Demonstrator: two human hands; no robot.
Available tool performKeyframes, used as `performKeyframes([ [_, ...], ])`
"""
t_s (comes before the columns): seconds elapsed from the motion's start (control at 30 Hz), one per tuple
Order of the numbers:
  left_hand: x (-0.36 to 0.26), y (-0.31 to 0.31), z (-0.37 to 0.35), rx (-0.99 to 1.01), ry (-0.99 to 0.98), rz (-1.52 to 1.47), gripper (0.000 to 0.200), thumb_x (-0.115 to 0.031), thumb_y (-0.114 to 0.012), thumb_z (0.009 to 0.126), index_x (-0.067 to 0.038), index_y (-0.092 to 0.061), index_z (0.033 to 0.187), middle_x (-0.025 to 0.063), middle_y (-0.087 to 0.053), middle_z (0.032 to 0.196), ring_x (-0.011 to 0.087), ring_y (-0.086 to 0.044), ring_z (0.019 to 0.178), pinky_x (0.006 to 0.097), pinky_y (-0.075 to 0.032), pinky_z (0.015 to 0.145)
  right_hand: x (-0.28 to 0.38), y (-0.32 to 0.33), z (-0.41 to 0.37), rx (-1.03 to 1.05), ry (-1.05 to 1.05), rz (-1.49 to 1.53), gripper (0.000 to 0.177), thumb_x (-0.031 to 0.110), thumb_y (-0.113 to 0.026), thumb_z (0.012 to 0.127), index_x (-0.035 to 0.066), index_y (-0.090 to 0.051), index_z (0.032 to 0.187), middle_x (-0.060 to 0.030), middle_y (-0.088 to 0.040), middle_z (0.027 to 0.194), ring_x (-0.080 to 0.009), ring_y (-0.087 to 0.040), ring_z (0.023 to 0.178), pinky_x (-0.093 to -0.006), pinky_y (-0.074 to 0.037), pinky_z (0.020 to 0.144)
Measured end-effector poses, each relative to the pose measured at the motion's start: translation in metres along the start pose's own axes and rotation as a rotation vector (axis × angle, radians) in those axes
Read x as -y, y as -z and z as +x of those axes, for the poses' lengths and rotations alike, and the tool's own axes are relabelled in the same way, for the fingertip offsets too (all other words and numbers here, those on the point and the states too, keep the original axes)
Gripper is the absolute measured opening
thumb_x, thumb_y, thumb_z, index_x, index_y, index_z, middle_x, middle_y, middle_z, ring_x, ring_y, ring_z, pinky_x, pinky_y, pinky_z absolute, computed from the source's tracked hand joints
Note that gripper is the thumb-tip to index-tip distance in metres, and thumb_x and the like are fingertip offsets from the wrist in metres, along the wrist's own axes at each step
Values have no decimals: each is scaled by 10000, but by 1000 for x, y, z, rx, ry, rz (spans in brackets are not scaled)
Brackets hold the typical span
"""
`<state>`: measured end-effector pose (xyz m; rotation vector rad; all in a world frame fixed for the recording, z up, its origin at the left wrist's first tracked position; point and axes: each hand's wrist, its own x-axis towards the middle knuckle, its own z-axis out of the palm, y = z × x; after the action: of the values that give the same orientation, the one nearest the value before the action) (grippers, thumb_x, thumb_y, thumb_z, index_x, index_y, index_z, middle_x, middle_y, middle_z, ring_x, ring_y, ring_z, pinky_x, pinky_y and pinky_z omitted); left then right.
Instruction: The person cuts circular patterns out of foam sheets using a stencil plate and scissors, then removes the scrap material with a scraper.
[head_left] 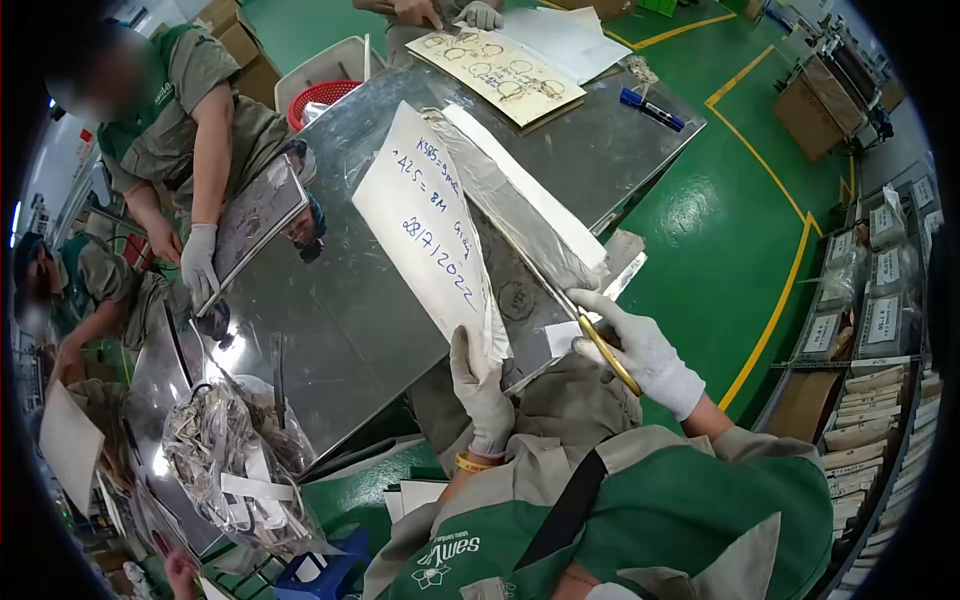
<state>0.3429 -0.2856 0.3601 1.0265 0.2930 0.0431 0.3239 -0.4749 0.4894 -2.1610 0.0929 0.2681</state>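
Observation:
My left hand (pixel 478 395), in a white glove, grips the lower end of a white sheet (pixel 425 225) with blue handwriting, thumb on top. In my gloved right hand (pixel 645 350) is a pair of scissors (pixel 608 355) with a gold-coloured handle. Their long metal blades point up and left, alongside a clear plastic-wrapped bundle (pixel 520 215) that lies to the right of the sheet. Whether the blades are apart cannot be made out. A white strip (pixel 525 185) runs along the bundle's far side. Beneath all this is the metal table (pixel 350 300).
Across the table lie a yellowish board with drawn shapes (pixel 495 70) and blue markers (pixel 650 108). A person's gloved hand (pixel 200 265) is at the left by a dark panel (pixel 260 215). A bag of scraps (pixel 235 450) sits at lower left; shelves (pixel 870 370) stand right.

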Motion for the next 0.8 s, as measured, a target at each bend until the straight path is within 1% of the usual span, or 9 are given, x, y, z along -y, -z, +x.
performKeyframes([
  [0.23,12,13,1,-3,13,83,477,5,-581,865,-27,-462,1326,64,-548,1191,145,-543,1008,298,-453,887,-25,-9,35,86,-44,-23,508,407,-570,940,60,-519,1308,-179,-656,1005,-276,-642,890,-360,-487,819],
  [0.27,10,12,1,-6,22,66,461,1,-582,865,-30,-472,1311,55,-551,1164,137,-543,990,294,-458,871,-31,-11,40,22,85,-19,485,429,-574,936,45,-574,1232,-168,-666,966,-265,-646,855,-358,-494,789],
  [0.33,7,5,1,-62,-51,87,391,-21,-582,874,-49,-501,1256,32,-553,1078,122,-556,907,278,-481,797,-36,-14,44,43,16,-45,476,439,-571,936,43,-596,1200,-164,-670,929,-274,-649,832,-356,-498,766],
  [0.4,14,14,3,-72,30,59,374,-29,-578,878,-60,-507,1244,33,-554,1064,122,-564,874,278,-495,747,-26,-12,46,58,-30,-63,489,482,-552,935,46,-634,1141,-159,-672,871,-270,-651,791,-348,-502,736],
  [0.63,5,12,0,-44,108,106,329,-60,-571,889,-73,-514,1213,54,-558,1027,127,-573,824,282,-513,618,-26,-16,73,80,-56,-128,430,441,-491,976,31,-609,1032,-123,-618,805,-209,-594,723,-333,-477,687],
  [0.67,8,19,1,-29,156,125,315,-58,-570,883,-64,-521,1194,70,-558,1029,149,-573,842,297,-511,644,-29,-20,76,77,-62,-141,395,414,-498,981,34,-600,1019,-93,-608,784,-186,-593,729,-330,-474,680],
  [0.73,13,36,5,-5,251,159,286,-53,-569,873,-46,-535,1157,102,-557,1032,191,-574,878,328,-507,696,-22,-21,75,58,-16,-48,516,521,-506,945,21,-632,969,-128,-617,783,-215,-599,739,-340,-477,701],
  [0.77,12,42,7,104,-107,538,269,-50,-566,870,-36,-539,1137,118,-554,1034,213,-567,905,353,-497,727,-19,-22,73,50,7,-2,577,574,-510,926,15,-648,944,-146,-622,782,-230,-603,744,-345,-479,711],
  [0.8,10,48,8,211,-471,913,253,-48,-563,866,-26,-544,1117,134,-550,1036,236,-561,933,378,-487,758,-30,-31,80,54,-19,139,528,530,-518,935,18,-648,933,-126,-616,768,-207,-591,729,-335,-475,695],
])
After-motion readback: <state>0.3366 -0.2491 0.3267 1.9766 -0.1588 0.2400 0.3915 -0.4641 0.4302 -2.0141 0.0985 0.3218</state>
